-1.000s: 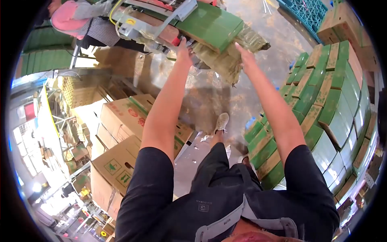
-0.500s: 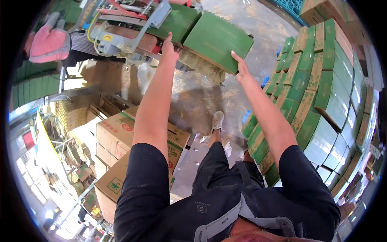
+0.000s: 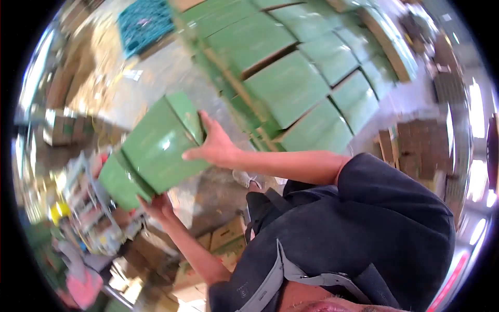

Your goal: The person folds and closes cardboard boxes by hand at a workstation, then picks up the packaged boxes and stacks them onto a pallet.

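Two hands are on a row of green cartons in front of me. The middle green carton (image 3: 158,148) has a glossy top, with dark seams on both sides. My right hand (image 3: 215,143) grips its right end, thumb across the top and fingers around the far edge. At the near edge, close to the left seam, my left hand (image 3: 158,205) holds it from below, fingers partly hidden. Another green piece (image 3: 117,182) adjoins on the left, beside the machine (image 3: 93,195). A narrow green section (image 3: 184,112) adjoins on the far side; I cannot tell whether it is a separate carton.
A large stack of green cartons (image 3: 291,88) stands ahead to the right. A blue plastic pallet (image 3: 145,26) lies at the far left. Brown cartons (image 3: 228,234) sit below my left arm. A pink-gloved hand (image 3: 83,286) of another person shows at lower left.
My view has swung right, so the stack now fills the upper middle and the machine sits lower left. Both hands still hold green cartons, now turned and farther from the machine.
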A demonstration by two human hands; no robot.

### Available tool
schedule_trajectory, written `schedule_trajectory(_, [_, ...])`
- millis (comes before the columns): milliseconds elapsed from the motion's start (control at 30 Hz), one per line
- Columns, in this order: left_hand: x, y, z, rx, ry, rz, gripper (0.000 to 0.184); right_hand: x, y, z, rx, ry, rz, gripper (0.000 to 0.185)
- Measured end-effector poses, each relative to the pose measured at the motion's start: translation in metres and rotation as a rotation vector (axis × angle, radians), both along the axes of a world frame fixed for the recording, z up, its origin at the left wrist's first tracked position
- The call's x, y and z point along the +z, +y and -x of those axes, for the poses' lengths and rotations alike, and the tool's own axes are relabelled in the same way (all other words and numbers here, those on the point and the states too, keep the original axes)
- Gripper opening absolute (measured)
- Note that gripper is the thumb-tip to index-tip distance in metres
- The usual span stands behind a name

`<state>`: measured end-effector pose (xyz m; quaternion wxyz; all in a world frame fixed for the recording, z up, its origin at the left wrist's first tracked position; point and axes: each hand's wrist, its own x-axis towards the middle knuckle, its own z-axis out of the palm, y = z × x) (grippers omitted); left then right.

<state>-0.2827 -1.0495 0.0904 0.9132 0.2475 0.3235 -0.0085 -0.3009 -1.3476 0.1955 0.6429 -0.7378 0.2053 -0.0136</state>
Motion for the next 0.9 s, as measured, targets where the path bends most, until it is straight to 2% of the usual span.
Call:
schedule_trajectory(33, [0.014, -0.013, 0.014, -0.046, -0.021, -0.030, 0.069, 0.015, -0.021, 0.020, 0.049, 0.019, 0.026, 0.116])
schedule_trajectory(167, [0.082, -0.116, 0.021, -0.146, -0.092, -0.129, 0.069, 0.045, -0.112, 0.083, -0.054, -0.049, 0.025, 0.120])
schedule_trajectory(267, [0.093, -0.197, 0.011, -0.246, -0.250, -0.214, 0.072, 0.056, -0.194, 0.136, -0.143, -0.128, -0.205, 0.116])
schedule_trajectory(400, [0.144, -0.372, 0.021, -0.415, -0.294, -0.376, 0.071, 0.040, -0.313, 0.209, -0.390, -0.157, -0.245, 0.109])
schedule_trajectory(467, [0.140, -0.457, 0.017, -0.578, -0.297, -0.300, 0.068, 0.029, -0.381, 0.240, -0.519, -0.162, -0.325, 0.111])
schedule_trajectory(533, [0.137, -0.552, 0.020, -0.697, -0.232, -0.331, 0.068, 0.018, -0.446, 0.276, -0.646, -0.198, -0.505, 0.113])
schedule_trajectory(567, [0.134, -0.602, 0.025, -0.780, -0.246, -0.328, 0.067, 0.005, -0.473, 0.297, -0.755, -0.154, -0.476, 0.113])
schedule_trajectory(633, [0.124, -0.689, 0.035, -0.938, -0.210, -0.349, 0.063, 0.018, -0.515, 0.325, -0.806, -0.287, -0.436, 0.101])
schedule_trajectory(700, [0.109, -0.765, 0.044, -1.105, -0.180, -0.373, 0.055, -0.005, -0.551, 0.350, -0.959, -0.312, -0.492, 0.086])
schedule_trajectory(767, [0.093, -0.831, 0.043, -1.232, -0.157, -0.442, 0.048, -0.012, -0.579, 0.363, -1.011, -0.332, -0.535, 0.079])
schedule_trajectory(833, [0.086, -0.875, 0.043, -1.309, -0.150, -0.469, 0.044, -0.007, -0.595, 0.365, -1.110, -0.358, -0.550, 0.065])
schedule_trajectory(900, [0.085, -0.907, 0.046, -1.371, -0.196, -0.398, 0.049, -0.013, -0.614, 0.366, -1.141, -0.378, -0.563, 0.065])
